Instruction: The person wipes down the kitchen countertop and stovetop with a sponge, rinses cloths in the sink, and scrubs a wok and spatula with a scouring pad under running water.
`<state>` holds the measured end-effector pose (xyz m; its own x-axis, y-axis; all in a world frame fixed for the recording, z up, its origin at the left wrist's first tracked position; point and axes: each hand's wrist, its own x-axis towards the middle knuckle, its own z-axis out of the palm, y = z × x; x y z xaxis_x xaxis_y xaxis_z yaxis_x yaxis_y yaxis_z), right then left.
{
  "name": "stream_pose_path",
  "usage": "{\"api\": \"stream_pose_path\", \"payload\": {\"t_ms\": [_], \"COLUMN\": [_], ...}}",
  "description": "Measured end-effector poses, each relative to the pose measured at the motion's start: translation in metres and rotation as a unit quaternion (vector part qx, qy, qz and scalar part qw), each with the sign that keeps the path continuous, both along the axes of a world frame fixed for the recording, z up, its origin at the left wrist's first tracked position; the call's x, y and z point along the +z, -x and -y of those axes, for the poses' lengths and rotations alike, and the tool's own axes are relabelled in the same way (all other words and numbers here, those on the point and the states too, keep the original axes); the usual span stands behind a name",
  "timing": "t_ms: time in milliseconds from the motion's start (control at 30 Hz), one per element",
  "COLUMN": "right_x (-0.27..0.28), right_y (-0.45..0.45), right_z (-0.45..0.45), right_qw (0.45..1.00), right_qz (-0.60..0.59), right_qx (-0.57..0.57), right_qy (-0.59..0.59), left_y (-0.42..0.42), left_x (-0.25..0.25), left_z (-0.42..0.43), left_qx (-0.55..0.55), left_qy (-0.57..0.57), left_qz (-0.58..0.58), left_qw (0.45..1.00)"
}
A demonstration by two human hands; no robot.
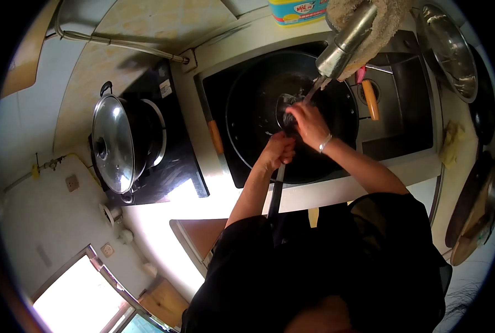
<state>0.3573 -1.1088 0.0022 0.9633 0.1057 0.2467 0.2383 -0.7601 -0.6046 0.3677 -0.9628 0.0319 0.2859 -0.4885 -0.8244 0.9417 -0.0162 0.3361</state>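
Observation:
My left hand (278,151) is closed around the shaft of a long-handled ladle (274,197), whose dark handle points back toward my body. The ladle's round metal head lies over a large black wok (247,157) set in the sink. Bent fingers of my right hand (312,126) are at the ladle's head and seem to grip its edge; the fingertips are partly hidden. A stream of water falls from the metal faucet (347,44) just above that hand. Some water shows in the bottom of the wok.
A lidded pot (114,144) stands on the black stove (183,166) at left. Behind the faucet is a brown fluffy cloth (389,33), near a blue-yellow container (298,12). A wooden-handled tool (370,100) lies in the right sink (389,130). Metal bowls (452,53) lean at far right.

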Motion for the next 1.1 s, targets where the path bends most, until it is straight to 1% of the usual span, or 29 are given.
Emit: {"api": "stream_pose_path", "payload": {"t_ms": [67,100,133,167,200,267,300,367,400,467,500,533,600,633,667,700,733,800,833,867,933,1000,1033,1067,1100], "right_x": [-0.012,-0.013,-0.009,-0.003,-0.001,0.000,0.002,0.008,0.007,-0.005,-0.002,0.000,0.003,0.003,0.003,0.006,0.012,0.002,-0.008,-0.018,-0.013,-0.028,-0.025,-0.036,-0.038], "right_y": [0.001,-0.005,-0.013,-0.020,-0.022,-0.025,-0.021,-0.007,-0.003,-0.010,-0.017,-0.023,-0.026,-0.022,-0.016,-0.010,-0.004,0.001,0.000,-0.005,-0.016,-0.026,-0.025,-0.026,-0.025], "right_z": [0.006,0.010,0.015,0.016,0.011,0.003,0.000,-0.005,-0.003,0.012,0.015,0.016,0.008,0.003,-0.001,-0.003,-0.001,0.015,0.025,0.033,0.042,0.054,0.058,0.063,0.065], "right_qw": [1.000,0.999,0.997,0.993,0.993,0.998,0.995,0.994,0.992,0.992,0.995,0.998,0.994,0.997,0.996,0.993,0.991,0.988,0.988,0.991,0.996,0.972,0.943,0.908,0.865], "right_qz": [-0.004,0.010,0.023,0.008,0.007,0.003,0.088,0.087,0.080,0.065,0.063,0.029,0.077,0.076,0.077,0.085,0.082,0.068,0.031,0.060,0.055,-0.002,-0.072,-0.142,-0.167], "right_qx": [0.018,-0.029,-0.079,-0.117,-0.118,-0.057,-0.014,0.062,0.095,0.091,0.047,-0.024,-0.064,-0.011,0.041,0.084,0.101,0.124,0.127,0.079,-0.066,-0.162,-0.211,-0.233,-0.248], "right_qy": [-0.023,-0.012,0.001,0.018,0.020,0.032,0.037,-0.004,-0.017,0.049,0.054,0.054,0.039,0.014,-0.011,0.011,0.039,0.064,0.079,0.092,-0.011,-0.172,-0.247,-0.318,-0.402], "left_y": [0.001,0.001,0.000,0.001,0.001,0.000,0.001,0.003,0.002,0.005,0.006,0.006,0.007,0.008,0.007,0.005,0.003,0.000,-0.001,-0.001,-0.001,-0.001,-0.002,-0.004,-0.005], "left_x": [0.003,0.005,0.006,0.008,0.009,0.010,0.007,-0.002,-0.002,0.000,0.000,0.001,0.003,0.001,-0.002,-0.003,-0.002,0.005,0.010,0.010,0.010,0.015,0.018,0.019,0.021], "left_z": [0.003,0.002,0.001,0.002,0.004,0.008,0.008,0.003,0.001,-0.003,-0.003,0.000,0.007,0.007,0.006,0.006,0.002,-0.008,-0.008,-0.010,-0.012,-0.014,-0.016,-0.018,-0.019], "left_qx": [0.019,0.019,-0.007,-0.032,-0.033,-0.050,-0.050,-0.047,-0.047,-0.057,-0.054,-0.056,-0.066,-0.066,-0.064,-0.061,-0.061,-0.023,-0.025,-0.025,-0.015,-0.009,-0.001,0.000,0.018], "left_qy": [-0.028,-0.030,-0.003,0.024,0.025,0.017,0.018,-0.027,-0.027,0.013,0.033,0.035,0.025,0.025,-0.002,-0.031,-0.033,-0.007,-0.006,-0.006,-0.008,0.011,0.031,0.030,0.039], "left_qz": [-0.017,-0.018,-0.022,-0.027,-0.028,-0.023,-0.023,-0.012,-0.010,-0.030,-0.036,-0.036,-0.018,-0.019,-0.021,-0.022,-0.023,0.013,0.012,0.013,-0.019,-0.016,-0.009,-0.007,-0.014], "left_qw": [0.999,0.999,1.000,0.999,0.999,0.998,0.998,0.998,0.998,0.998,0.997,0.997,0.997,0.997,0.998,0.997,0.997,1.000,1.000,1.000,1.000,1.000,0.999,1.000,0.999]}}
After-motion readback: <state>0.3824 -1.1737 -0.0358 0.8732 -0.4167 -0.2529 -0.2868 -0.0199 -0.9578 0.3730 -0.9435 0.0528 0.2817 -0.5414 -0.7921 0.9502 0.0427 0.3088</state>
